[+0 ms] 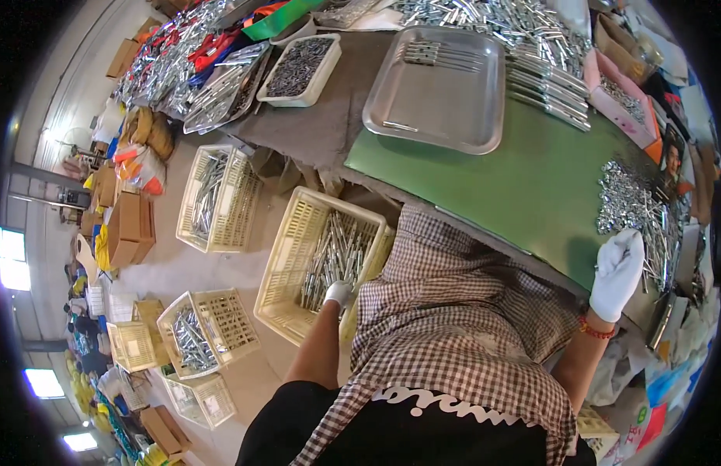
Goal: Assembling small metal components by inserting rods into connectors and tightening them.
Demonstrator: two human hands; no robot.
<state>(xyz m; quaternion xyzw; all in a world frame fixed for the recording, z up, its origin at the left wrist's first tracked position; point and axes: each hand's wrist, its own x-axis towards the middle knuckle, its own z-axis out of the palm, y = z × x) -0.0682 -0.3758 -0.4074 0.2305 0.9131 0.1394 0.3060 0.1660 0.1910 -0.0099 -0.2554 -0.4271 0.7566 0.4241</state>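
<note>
My left hand (338, 293), in a white glove, is down at the cream plastic crate (276, 268) beside me, over a heap of slim silver metal rods (327, 252). Its fingers are too small and foreshortened to read. On the right, my white-gloved right hand (618, 272) is closed, fingers curled together at the bench edge; what they hold, if anything, is hidden. Right by it lie a pile of small shiny metal pieces (624, 198) and some thin metal pins (657, 241). A steel tray (438, 105) on the green bench top (453, 175) carries a few slim rods.
Thicker metal tubes (548, 89) lie right of the tray, near a pink bin (620, 105) of small parts. A white basket (300, 70) of dark pieces stands at the back. More crates of rods (217, 198) stand on the floor to the left, with cardboard boxes (131, 229) beyond.
</note>
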